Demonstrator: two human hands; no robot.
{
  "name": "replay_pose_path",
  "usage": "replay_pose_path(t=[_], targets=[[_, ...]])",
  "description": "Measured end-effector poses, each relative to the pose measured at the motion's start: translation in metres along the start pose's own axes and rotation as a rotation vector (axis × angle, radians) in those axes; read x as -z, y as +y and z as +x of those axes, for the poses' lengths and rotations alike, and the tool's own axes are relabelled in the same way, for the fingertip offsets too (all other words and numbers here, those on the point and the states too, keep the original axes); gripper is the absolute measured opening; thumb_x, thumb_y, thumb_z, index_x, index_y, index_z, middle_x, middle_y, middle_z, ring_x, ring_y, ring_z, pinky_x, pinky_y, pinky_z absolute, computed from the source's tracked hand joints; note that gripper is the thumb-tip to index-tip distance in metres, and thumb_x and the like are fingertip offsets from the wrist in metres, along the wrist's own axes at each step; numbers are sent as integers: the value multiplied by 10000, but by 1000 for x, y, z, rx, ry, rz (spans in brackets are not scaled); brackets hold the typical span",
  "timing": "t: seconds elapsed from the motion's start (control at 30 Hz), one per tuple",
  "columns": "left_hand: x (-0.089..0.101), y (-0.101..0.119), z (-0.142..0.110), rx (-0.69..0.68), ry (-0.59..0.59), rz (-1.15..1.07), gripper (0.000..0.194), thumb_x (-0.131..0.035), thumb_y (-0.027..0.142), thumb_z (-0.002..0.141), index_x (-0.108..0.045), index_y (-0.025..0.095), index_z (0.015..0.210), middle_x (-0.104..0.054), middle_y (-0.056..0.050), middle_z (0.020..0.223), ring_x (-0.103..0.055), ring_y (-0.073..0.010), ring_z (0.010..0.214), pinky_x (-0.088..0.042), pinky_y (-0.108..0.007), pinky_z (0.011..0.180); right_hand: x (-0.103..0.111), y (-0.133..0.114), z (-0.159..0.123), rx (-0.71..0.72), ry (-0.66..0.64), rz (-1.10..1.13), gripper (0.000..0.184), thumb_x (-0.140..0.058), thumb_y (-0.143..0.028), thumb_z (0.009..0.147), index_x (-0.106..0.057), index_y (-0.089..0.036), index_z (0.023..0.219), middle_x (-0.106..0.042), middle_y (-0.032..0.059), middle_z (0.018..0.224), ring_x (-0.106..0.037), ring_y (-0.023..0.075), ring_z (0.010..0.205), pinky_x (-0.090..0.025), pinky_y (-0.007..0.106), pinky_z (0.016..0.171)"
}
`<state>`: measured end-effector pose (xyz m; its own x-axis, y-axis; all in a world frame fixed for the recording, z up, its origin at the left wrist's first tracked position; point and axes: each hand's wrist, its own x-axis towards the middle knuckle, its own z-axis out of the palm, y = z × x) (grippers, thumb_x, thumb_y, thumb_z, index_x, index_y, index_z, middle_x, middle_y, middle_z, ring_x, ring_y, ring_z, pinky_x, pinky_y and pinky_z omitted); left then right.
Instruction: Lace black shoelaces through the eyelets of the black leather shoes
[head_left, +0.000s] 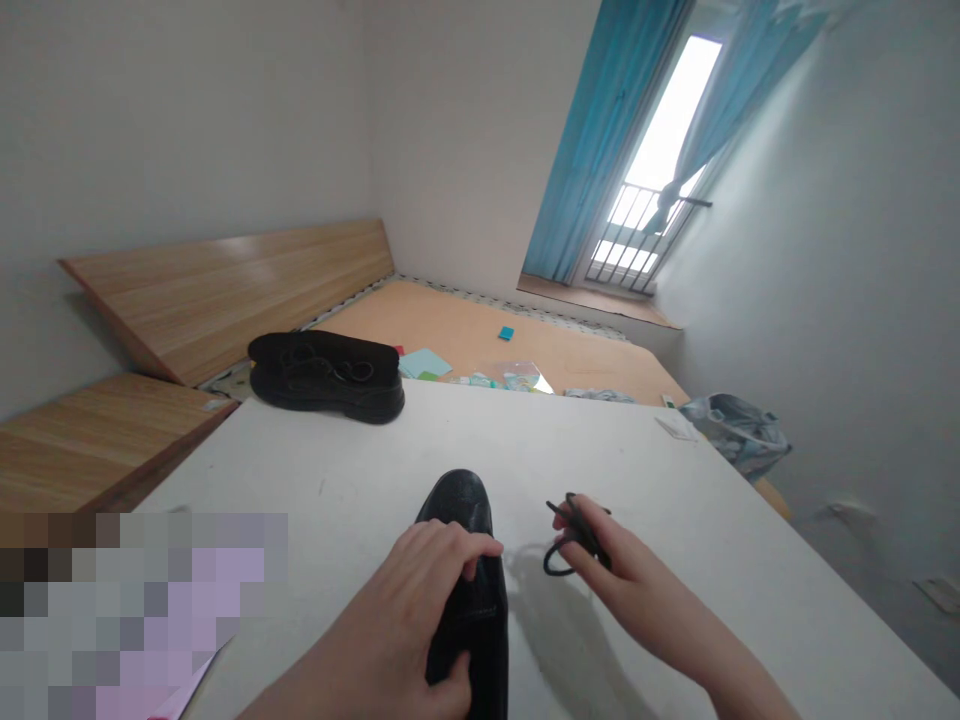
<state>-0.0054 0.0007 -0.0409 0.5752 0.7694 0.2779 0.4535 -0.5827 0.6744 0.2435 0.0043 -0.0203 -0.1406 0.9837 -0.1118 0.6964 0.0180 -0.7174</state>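
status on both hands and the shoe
Left hand gripping black leather shoe; right hand pinching looped black lace; second black shoe at far edge of white table, apart from both hands.

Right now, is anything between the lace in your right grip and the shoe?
Nothing visible: only white tabletop and shadow lie between the black lace in the right hand and the black shoe in the left hand.

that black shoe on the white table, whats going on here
A person is holding a black leather shoe on a white table with their left hand, fingers wrapped around it. Their right hand pinches a looped black shoelace just beside the shoe, not touching it. A second black shoe sits farther off at the table's far edge.
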Motion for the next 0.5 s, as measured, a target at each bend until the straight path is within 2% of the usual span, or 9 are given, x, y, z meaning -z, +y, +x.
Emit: replay_pose_path(t=[0.1, 0.17, 0.23, 0.27, 0.33, 0.4, 0.43, 0.5], targets=[[0, 0, 1, 30, 27, 72, 586, -479, 19, 597, -518, 266, 1127, -593, -30, 975, -543, -250, 960, -449, -422, 904, -2, 14, -2, 69, -119, -313, 330, -591, -236, 842, -618, -188, 1168, -663, 138, 1194, -579, 330, 1131, -455, 516, 964], [1, -1, 1, 33, 42, 91, 532, -475, 20, 623, -540, 258, 1094, -600, -30, 958, -548, -253, 956, -444, -429, 899, 0, 13, -8, 99, -116, -443, 379, -635, -169, 788, -635, -201, 1165, -650, 135, 1246, -545, 353, 1192, -438, 540, 994], [4, -3, 1, 24, 51, 83, 472, -483, 36, 671, -557, 254, 1083, -608, -29, 947, -561, -245, 933, -456, -411, 869, 5, 2, -15, 147, -83, -496, 375, -606, -127, 787, -642, -214, 1150, -665, 129, 1224, -582, 341, 1145, -471, 524, 957], [5, -4, 1, 20, 60, 73, 452, -484, 46, 702, -563, 256, 1094, -611, -27, 945, -569, -236, 915, -465, -395, 847, 7, -8, -18, 192, -80, -484, 364, -568, -102, 796, -643, -217, 1133, -683, 118, 1182, -617, 314, 1087, -502, 482, 916], [4, -8, 0, 23, 94, 61, 416, -481, 70, 769, -575, 266, 1124, -619, -23, 941, -582, -221, 885, -476, -369, 810, 4, -31, -22, 353, -154, -401, 348, -498, -48, 808, -659, -218, 1066, -725, 71, 1045, -669, 233, 945, -538, 360, 818], [2, -12, -2, 29, 145, 63, 389, -476, 98, 821, -591, 276, 1147, -629, -26, 961, -592, -219, 900, -479, -364, 812, -12, -52, -20, 598, -331, -321, 286, -525, -25, 806, -691, -200, 960, -755, 26, 940, -688, 180, 884, -534, 270, 782], [0, -14, -2, 28, 170, 67, 381, -471, 106, 838, -602, 278, 1151, -635, -30, 978, -596, -221, 917, -479, -365, 823, -24, -59, -18, 736, -394, -348, 210, -571, -48, 813, -711, -177, 902, -771, 35, 889, -700, 190, 853, -539, 270, 749], [-4, -18, -2, 24, 199, 73, 370, -462, 109, 855, -626, 274, 1142, -645, -36, 1006, -604, -221, 945, -479, -363, 840, -53, -66, -11, 778, -429, -601, 79, -657, -134, 807, -731, -109, 817, -767, 120, 768, -707, 263, 738, -532, 327, 597]])
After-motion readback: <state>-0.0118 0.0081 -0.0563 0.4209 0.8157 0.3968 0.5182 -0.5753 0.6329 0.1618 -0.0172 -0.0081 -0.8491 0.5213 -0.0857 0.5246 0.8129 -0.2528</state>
